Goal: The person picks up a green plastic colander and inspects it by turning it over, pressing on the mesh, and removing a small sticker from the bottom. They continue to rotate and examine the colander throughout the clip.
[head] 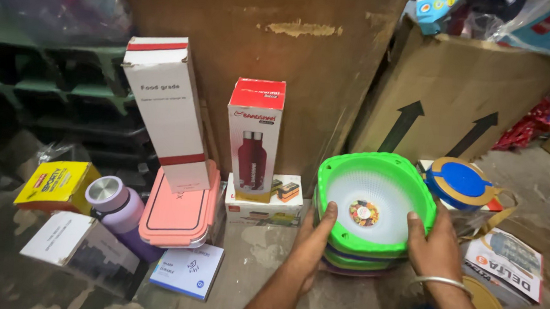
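The thumb of the left hand point(313, 239) is hooked over the near-left rim of a green strainer bowl point(374, 202), while its other fingers are hidden under the side, so their spread cannot be told. The right hand point(433, 247) is clamped on the near-right rim, thumb laid over the green edge and the remaining fingers curled below it. The bowl is thus gripped from both sides, and it is seated on top of a stack of like bowls point(357, 261) whose green and purple rims are seen just beneath. The stack is set on the concrete floor point(262, 262), right of centre.

Just to the left, a flat white carton point(264, 201) is lain, with a red-and-white bottle box point(254, 137) stood upright on it. Farther left, a pink lidded lunch box point(179, 212) is placed, against which a tall white box point(168, 113) is leaned. A lilac flask point(119, 212) is seen beside them. To the right, a blue-and-yellow lidded container point(461, 183) is set close to the bowl's far-right edge. Bare floor is left open near the wrists and between the forearms.
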Available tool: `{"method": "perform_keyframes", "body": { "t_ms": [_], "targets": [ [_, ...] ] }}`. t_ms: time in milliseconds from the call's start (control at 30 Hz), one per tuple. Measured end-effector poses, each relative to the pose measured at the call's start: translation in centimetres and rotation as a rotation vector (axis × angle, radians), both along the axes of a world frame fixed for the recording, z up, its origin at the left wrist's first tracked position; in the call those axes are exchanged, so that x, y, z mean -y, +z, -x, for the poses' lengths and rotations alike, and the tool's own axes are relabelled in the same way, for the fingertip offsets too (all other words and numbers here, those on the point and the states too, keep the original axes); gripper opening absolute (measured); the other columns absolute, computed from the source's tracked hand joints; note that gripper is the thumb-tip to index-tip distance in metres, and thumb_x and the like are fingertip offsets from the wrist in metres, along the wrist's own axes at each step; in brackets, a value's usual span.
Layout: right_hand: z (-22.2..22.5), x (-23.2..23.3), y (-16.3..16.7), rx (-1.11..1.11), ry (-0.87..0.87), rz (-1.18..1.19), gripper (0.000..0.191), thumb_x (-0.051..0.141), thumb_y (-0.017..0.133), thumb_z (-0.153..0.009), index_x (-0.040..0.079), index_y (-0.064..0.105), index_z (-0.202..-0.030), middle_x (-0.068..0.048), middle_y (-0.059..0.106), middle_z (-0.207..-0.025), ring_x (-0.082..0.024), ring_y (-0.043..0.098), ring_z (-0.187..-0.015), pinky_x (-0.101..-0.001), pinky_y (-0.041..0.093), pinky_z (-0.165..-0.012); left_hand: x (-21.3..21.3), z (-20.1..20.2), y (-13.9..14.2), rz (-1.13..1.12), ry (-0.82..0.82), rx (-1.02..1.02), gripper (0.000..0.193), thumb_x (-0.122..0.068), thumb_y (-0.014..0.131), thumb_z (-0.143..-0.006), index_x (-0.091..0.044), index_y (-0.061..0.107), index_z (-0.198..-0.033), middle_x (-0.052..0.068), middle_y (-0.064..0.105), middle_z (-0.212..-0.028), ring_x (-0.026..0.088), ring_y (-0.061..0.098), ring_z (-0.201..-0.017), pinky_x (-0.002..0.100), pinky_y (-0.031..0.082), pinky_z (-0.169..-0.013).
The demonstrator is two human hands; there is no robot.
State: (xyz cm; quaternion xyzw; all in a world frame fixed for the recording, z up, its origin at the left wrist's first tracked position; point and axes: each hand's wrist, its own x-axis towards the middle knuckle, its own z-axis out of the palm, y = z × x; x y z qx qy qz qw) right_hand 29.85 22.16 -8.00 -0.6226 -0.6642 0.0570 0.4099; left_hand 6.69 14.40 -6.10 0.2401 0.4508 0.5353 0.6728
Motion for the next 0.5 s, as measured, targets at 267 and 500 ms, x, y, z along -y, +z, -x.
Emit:
{"method": "perform_keyframes", "body": {
  "t_ms": [267,500],
  "targets": [
    [3.2,4.5,4.2,0.273,0.006,-0.381,0.059,0.031,0.073,-0.091,-0.006,0.060,-0.134,-0.033,0.061,-0.130,-0.048,0.057,-0.122,-0.0524,0.044,-0.105,2.2,2.8,-3.8,0.057,0.080,-0.211,0.103,-0.060,0.069,-0.084,-0.014,0.020,-0.161,0.013,0.036,-0.163,0.028,0.036,-0.149,0.048,0.033,-0.118],
    [7.4,8.1,7.3,0.437,0.386,-0.195,0.029,0.031,0.072,-0.083,0.007,0.076,-0.099,-0.014,0.072,-0.107,-0.037,0.063,-0.113,-0.0500,0.044,-0.103,4.6,11.5,-4.4,0.121,0.114,-0.590,0.079,-0.054,0.071,-0.083,-0.007,0.054,-0.145,0.016,0.064,-0.137,0.031,0.059,-0.125,0.043,0.048,-0.101]
  ]
}}
